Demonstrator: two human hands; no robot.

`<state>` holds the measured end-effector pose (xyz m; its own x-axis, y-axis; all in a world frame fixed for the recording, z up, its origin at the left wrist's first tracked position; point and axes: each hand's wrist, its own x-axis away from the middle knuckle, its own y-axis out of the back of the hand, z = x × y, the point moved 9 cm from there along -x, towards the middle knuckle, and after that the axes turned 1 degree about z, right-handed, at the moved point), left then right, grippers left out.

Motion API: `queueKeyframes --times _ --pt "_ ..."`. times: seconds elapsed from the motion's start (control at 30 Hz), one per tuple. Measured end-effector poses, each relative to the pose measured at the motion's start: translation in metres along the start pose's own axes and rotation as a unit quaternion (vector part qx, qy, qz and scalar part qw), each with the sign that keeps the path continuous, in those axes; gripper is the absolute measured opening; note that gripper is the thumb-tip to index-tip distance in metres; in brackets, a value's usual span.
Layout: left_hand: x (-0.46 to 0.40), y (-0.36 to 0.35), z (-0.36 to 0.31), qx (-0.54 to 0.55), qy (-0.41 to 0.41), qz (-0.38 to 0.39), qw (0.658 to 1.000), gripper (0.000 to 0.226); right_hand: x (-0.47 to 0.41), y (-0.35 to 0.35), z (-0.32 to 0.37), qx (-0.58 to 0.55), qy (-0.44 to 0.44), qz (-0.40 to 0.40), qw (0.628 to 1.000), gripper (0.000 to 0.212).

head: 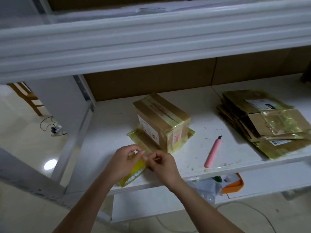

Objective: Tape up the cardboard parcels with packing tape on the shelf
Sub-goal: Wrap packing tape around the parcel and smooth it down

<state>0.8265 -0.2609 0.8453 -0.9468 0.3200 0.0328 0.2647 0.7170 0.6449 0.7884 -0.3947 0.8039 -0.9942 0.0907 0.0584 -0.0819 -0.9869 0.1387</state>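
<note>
A taped cardboard parcel (162, 121) stands in the middle of the white shelf (107, 132), resting on a flattened, yellow-taped piece of cardboard (141, 140). In front of it, near the shelf's front edge, my left hand (122, 163) grips a roll of yellowish packing tape (133, 172). My right hand (164, 165) pinches at the tape's end right beside the left fingers. Whether a strip is pulled free is too small to tell.
A pink utility knife (213, 151) lies on the shelf to the right of my hands. A stack of flattened taped cardboard pieces (262, 123) fills the right side. The upper shelf beam (151, 47) overhangs. Bags and an orange object (233, 184) sit on the lower shelf.
</note>
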Motion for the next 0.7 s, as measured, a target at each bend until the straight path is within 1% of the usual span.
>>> queueKeyframes --times 0.03,0.07,0.13,0.2,0.27,0.33,0.4,0.47,0.57,0.63,0.67,0.7 --pt "0.002 0.004 0.002 0.004 0.003 -0.005 1.0 0.011 -0.003 0.0 -0.003 0.0 0.0 -0.011 1.0 0.026" --pt "0.004 0.007 0.005 0.018 0.012 -0.007 1.0 0.019 -0.005 0.001 -0.007 0.003 -0.005 -0.026 1.0 0.031" --pt "0.012 0.013 0.018 0.094 0.052 0.005 0.994 0.054 -0.008 0.005 -0.017 -0.001 -0.022 -0.063 0.998 0.035" --pt "0.02 0.017 0.029 0.176 0.073 0.022 0.981 0.065 -0.007 0.007 -0.027 -0.019 -0.049 -0.095 0.994 0.033" --pt "0.029 0.02 0.036 0.203 0.055 0.039 0.977 0.064 -0.006 0.003 -0.03 -0.037 -0.065 -0.109 0.991 0.032" --pt "0.035 0.025 0.04 0.222 0.027 0.032 0.974 0.062 -0.005 -0.003 -0.028 -0.045 -0.074 -0.105 0.991 0.035" --pt "0.037 0.03 0.044 0.229 0.009 0.02 0.973 0.057 -0.007 -0.007 -0.024 -0.03 -0.059 -0.107 0.992 0.036" --pt "0.038 0.034 0.045 0.22 0.004 0.021 0.975 0.055 -0.009 -0.009 -0.02 0.003 -0.042 -0.114 0.993 0.038" --pt "0.038 0.045 0.049 0.163 -0.003 0.015 0.987 0.052 -0.011 -0.014 -0.012 0.055 0.003 -0.107 0.993 0.038" --pt "0.037 0.059 0.05 0.094 -0.01 0.001 0.996 0.05 -0.011 -0.026 -0.007 0.179 0.033 -0.084 0.98 0.035" --pt "0.035 0.065 0.051 0.048 -0.01 -0.002 0.999 0.05 -0.009 -0.031 -0.004 0.253 0.041 -0.086 0.963 0.034" --pt "0.033 0.07 0.05 0.004 -0.006 -0.003 1.0 0.053 -0.008 -0.032 0.001 0.315 0.062 -0.109 0.941 0.034"
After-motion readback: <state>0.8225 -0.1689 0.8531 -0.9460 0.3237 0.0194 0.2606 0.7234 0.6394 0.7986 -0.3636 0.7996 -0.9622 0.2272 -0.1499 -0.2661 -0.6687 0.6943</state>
